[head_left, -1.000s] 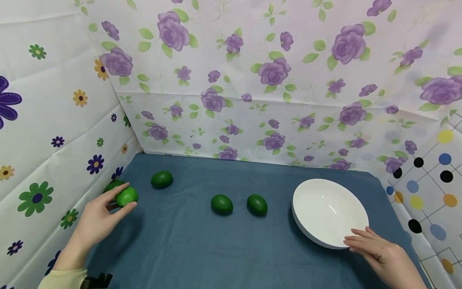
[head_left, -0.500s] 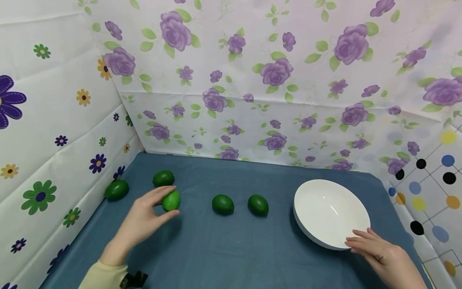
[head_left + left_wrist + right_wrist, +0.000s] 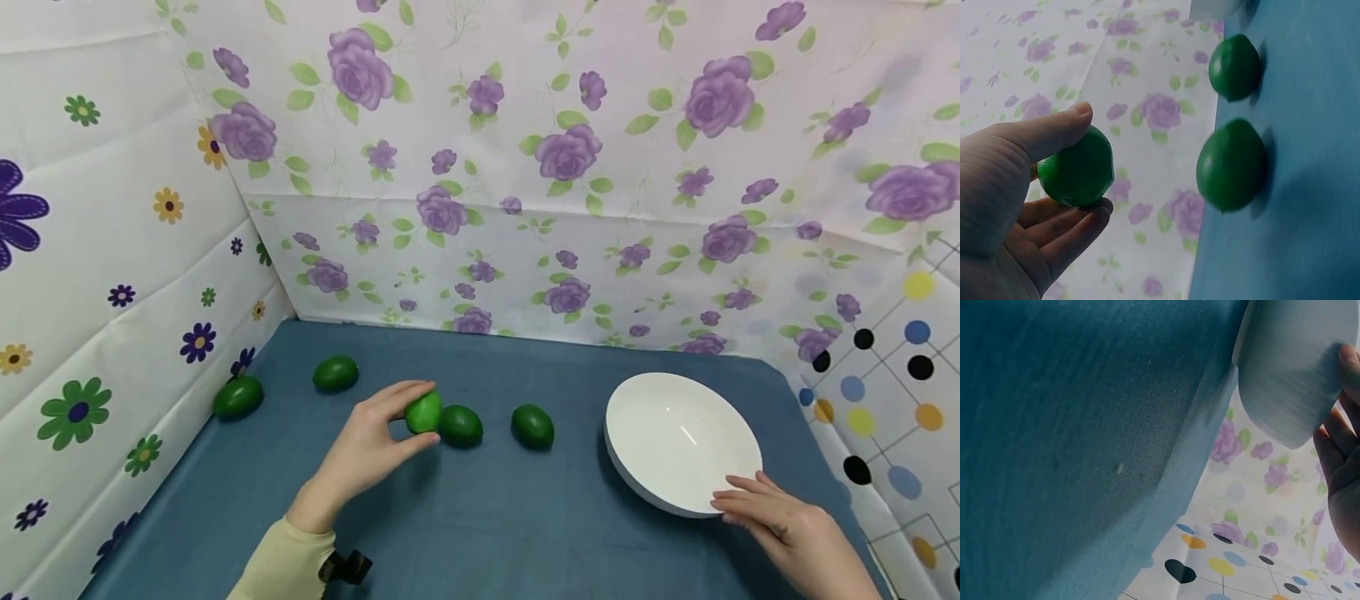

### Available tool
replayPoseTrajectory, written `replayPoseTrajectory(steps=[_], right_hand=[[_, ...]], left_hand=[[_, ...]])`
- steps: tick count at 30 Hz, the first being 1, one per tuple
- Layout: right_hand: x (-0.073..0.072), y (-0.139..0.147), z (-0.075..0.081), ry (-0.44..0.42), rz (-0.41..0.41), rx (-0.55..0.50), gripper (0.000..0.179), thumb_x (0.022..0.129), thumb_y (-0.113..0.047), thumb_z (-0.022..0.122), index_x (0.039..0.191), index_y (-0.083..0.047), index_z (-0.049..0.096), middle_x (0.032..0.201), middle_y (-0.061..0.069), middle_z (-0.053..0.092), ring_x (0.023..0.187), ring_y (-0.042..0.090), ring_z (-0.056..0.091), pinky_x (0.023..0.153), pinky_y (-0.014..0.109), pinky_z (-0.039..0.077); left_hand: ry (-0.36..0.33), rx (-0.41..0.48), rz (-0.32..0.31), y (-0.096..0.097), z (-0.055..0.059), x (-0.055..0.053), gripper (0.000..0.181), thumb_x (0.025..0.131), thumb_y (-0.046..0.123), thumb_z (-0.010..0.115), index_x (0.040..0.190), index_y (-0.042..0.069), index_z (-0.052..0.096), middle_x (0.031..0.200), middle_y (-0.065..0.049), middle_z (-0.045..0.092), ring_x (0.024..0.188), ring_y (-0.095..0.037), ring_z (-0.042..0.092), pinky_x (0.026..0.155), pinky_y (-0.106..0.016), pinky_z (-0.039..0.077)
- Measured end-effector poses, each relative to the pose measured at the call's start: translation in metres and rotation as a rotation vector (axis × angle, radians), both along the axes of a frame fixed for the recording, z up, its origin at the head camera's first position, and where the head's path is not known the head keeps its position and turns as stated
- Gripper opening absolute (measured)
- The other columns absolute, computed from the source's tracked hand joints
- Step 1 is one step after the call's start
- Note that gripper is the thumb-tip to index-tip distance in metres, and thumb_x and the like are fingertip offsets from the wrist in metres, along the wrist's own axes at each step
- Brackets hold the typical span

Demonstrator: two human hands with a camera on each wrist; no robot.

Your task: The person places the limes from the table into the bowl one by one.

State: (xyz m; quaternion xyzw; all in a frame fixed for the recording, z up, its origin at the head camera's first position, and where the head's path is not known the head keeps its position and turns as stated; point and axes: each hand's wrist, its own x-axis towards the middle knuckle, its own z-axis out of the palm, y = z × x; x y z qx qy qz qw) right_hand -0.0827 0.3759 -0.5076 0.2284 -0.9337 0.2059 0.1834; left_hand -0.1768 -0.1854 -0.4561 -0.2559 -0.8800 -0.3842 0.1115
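My left hand (image 3: 363, 446) pinches a bright green lime (image 3: 423, 413) between thumb and fingers, above the cloth at mid-table. In the left wrist view the thumb lies over this held lime (image 3: 1082, 170) and the fingers are beneath it. Just right of it in the head view is a darker green lime (image 3: 461, 427), with another dark lime (image 3: 533, 427) farther right. A white bowl (image 3: 671, 433) stands tilted on the right side. My right hand (image 3: 791, 525) grips its near right rim, fingers over the edge; the right wrist view shows the thumb against the bowl's outer wall (image 3: 1291, 369).
Two more dark limes lie at the left: one lime (image 3: 335, 374) toward the back and one lime (image 3: 238, 397) beside the left wall. A blue cloth (image 3: 510, 525) covers the table. Flowered sheets (image 3: 495, 233) rise at the back and left, a dotted sheet (image 3: 892, 425) at the right.
My left hand has carried the bright lime rightward from the left wall, past the back-left lime, to beside the middle lime. The right hand and bowl have stayed put.
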Motion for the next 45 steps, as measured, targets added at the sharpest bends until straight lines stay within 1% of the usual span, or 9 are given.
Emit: replayPoseTrajectory(steps=[3, 8, 15, 21, 24, 30, 37, 42, 45], right_hand=[[-0.001, -0.001, 0.001, -0.005, 0.001, -0.005, 0.057, 0.069, 0.008, 0.093, 0.114, -0.027, 0.084, 0.111, -0.013, 0.078, 0.127, -0.012, 0.056, 0.115, 0.007, 0.026], [-0.002, -0.001, 0.0, -0.016, -0.005, -0.014, 0.056, 0.07, 0.009, 0.093, 0.112, -0.026, 0.085, 0.109, -0.012, 0.078, 0.126, -0.012, 0.057, 0.114, 0.006, 0.026], [-0.001, -0.001, -0.001, -0.022, -0.026, -0.015, 0.055, 0.07, 0.009, 0.093, 0.111, -0.027, 0.084, 0.108, -0.012, 0.079, 0.125, -0.016, 0.055, 0.113, 0.005, 0.026], [0.0, -0.001, -0.001, -0.029, -0.02, -0.041, 0.057, 0.071, 0.01, 0.092, 0.112, -0.029, 0.084, 0.109, -0.012, 0.079, 0.126, -0.017, 0.054, 0.114, 0.005, 0.027], [0.0, -0.001, -0.002, -0.038, -0.009, -0.05, 0.058, 0.071, 0.01, 0.091, 0.113, -0.029, 0.083, 0.11, -0.014, 0.078, 0.127, -0.017, 0.053, 0.114, 0.006, 0.027], [-0.001, -0.001, -0.002, -0.034, -0.008, -0.05, 0.061, 0.07, 0.011, 0.092, 0.114, -0.031, 0.083, 0.11, -0.014, 0.078, 0.128, -0.017, 0.052, 0.114, 0.006, 0.027], [0.0, -0.001, -0.001, -0.042, -0.02, -0.039, 0.06, 0.071, 0.009, 0.092, 0.114, -0.032, 0.083, 0.11, -0.015, 0.078, 0.127, -0.017, 0.052, 0.114, 0.005, 0.027], [0.0, -0.001, -0.001, -0.044, -0.021, -0.043, 0.06, 0.071, 0.009, 0.092, 0.113, -0.031, 0.083, 0.11, -0.015, 0.077, 0.128, -0.016, 0.053, 0.114, 0.005, 0.026], [0.0, -0.002, -0.001, -0.05, -0.028, -0.043, 0.06, 0.071, 0.009, 0.092, 0.113, -0.032, 0.083, 0.11, -0.016, 0.077, 0.127, -0.016, 0.053, 0.114, 0.005, 0.026]], left_hand=[[-0.009, 0.011, -0.015, 0.008, 0.0, 0.0, 0.071, 0.087, 0.02, 0.093, 0.151, 0.016, 0.064, 0.15, -0.007, 0.061, 0.126, -0.026, 0.067, 0.093, -0.043, 0.062], [-0.045, 0.03, -0.035, 0.018, 0.0, 0.0, 0.07, 0.088, 0.021, 0.093, 0.151, 0.016, 0.063, 0.151, -0.007, 0.06, 0.128, -0.026, 0.066, 0.095, -0.045, 0.061], [-0.086, 0.05, -0.064, 0.036, -0.001, -0.001, 0.069, 0.088, 0.02, 0.092, 0.151, 0.017, 0.063, 0.151, -0.005, 0.06, 0.128, -0.025, 0.066, 0.095, -0.04, 0.061], [-0.115, 0.073, -0.107, 0.054, -0.002, -0.001, 0.068, 0.09, 0.022, 0.091, 0.152, 0.019, 0.063, 0.153, -0.004, 0.058, 0.13, -0.026, 0.065, 0.097, -0.046, 0.06], [-0.12, 0.086, -0.12, 0.061, -0.003, -0.001, 0.068, 0.09, 0.021, 0.091, 0.152, 0.019, 0.063, 0.153, -0.004, 0.058, 0.13, -0.026, 0.064, 0.098, -0.045, 0.06], [-0.124, 0.089, -0.133, 0.074, -0.004, -0.003, 0.068, 0.09, 0.021, 0.091, 0.152, 0.02, 0.063, 0.153, -0.002, 0.058, 0.13, -0.023, 0.065, 0.098, -0.037, 0.06], [-0.136, 0.099, -0.161, 0.088, -0.004, -0.005, 0.069, 0.09, 0.02, 0.09, 0.153, 0.019, 0.062, 0.152, -0.002, 0.058, 0.13, -0.021, 0.065, 0.099, -0.041, 0.059], [-0.13, 0.111, -0.182, 0.098, -0.003, -0.009, 0.073, 0.09, 0.019, 0.09, 0.156, 0.02, 0.058, 0.154, -0.003, 0.057, 0.131, -0.019, 0.064, 0.1, -0.035, 0.059], [-0.126, 0.123, -0.2, 0.105, -0.001, -0.01, 0.074, 0.09, 0.018, 0.09, 0.157, 0.019, 0.057, 0.154, -0.004, 0.057, 0.132, -0.019, 0.063, 0.101, -0.033, 0.058]])
